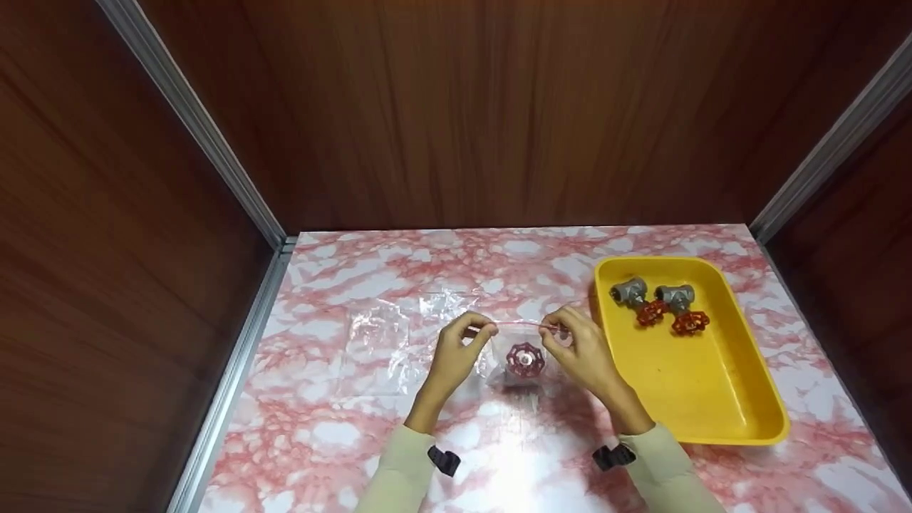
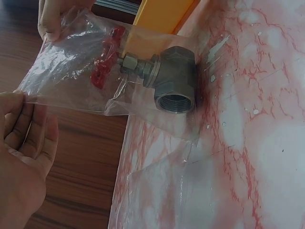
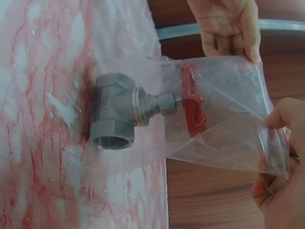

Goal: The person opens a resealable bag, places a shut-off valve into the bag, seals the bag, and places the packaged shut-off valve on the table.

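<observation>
Three dark wood panels [image 1: 456,114] stand around the table [image 1: 285,427], one behind it and one at either side. The table has a red and white marbled top. One yellow tray [image 1: 684,399] sits on it at the right, its long axis running from far edge to near edge with a slight slant.

There are two hands in view, wearing pale sleeves [image 1: 402,463]. The left hand [image 1: 452,356] and the right hand [image 1: 586,356] each pinch the mouth of one clear bag [image 3: 228,119], at its left and right ends, stretching it level between them. More flat clear plastic [image 1: 377,349] lies on the table to the left; I cannot tell how many pieces.

Three valves show altogether. The bagged valve [image 3: 114,105] stands upright on the table just left of the tray, its long axis vertical: metal body at the bottom, stem pointing up to one red handwheel [image 1: 526,360]. The wrist views show its threaded openings facing sideways. The other two valves [image 1: 675,294] lie close together in the far part of the tray, their red handwheels pointing toward the person and a little right. Smallest is one thin red line [image 1: 519,324] along the bag's mouth.
</observation>
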`<state>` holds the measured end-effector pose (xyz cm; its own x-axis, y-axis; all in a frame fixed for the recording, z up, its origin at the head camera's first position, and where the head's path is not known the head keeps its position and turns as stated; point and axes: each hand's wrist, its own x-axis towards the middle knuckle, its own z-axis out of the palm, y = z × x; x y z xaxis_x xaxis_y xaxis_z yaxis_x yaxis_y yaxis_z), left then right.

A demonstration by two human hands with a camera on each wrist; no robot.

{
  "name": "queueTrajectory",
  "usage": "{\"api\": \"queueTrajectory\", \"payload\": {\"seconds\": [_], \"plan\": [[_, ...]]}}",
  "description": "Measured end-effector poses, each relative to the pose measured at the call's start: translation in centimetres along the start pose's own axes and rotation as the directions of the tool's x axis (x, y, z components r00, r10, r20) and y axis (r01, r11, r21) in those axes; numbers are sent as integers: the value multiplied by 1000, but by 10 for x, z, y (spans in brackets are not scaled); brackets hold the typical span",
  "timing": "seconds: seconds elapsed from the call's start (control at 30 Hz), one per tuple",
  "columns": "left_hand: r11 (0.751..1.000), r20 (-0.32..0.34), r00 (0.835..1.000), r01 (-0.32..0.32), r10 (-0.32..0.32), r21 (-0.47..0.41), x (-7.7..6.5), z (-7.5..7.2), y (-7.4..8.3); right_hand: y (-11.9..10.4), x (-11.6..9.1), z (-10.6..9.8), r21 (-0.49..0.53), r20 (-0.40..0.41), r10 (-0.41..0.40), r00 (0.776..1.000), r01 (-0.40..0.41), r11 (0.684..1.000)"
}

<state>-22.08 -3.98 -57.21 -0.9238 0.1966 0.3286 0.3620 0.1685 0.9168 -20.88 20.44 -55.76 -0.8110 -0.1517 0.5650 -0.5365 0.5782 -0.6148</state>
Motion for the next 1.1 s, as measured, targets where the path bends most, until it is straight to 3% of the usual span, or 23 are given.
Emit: {"api": "queueTrajectory", "payload": {"seconds": [0.3, 0.63, 1.1], "plan": [[999, 3, 1000, 11, -10, -31, -1, -1, -1, 4, -5, -9, 42, 10, 151, 989, -151, 988], [1000, 2, 1000, 23, -23, -18, 0, 0, -1, 8, -8, -12, 90, -17, 139, 990, -137, 986], [999, 7, 1000, 26, -26, -20, -1, -1, -2, 9, -9, -19, 82, 6, 244, 970, -244, 966]]}}
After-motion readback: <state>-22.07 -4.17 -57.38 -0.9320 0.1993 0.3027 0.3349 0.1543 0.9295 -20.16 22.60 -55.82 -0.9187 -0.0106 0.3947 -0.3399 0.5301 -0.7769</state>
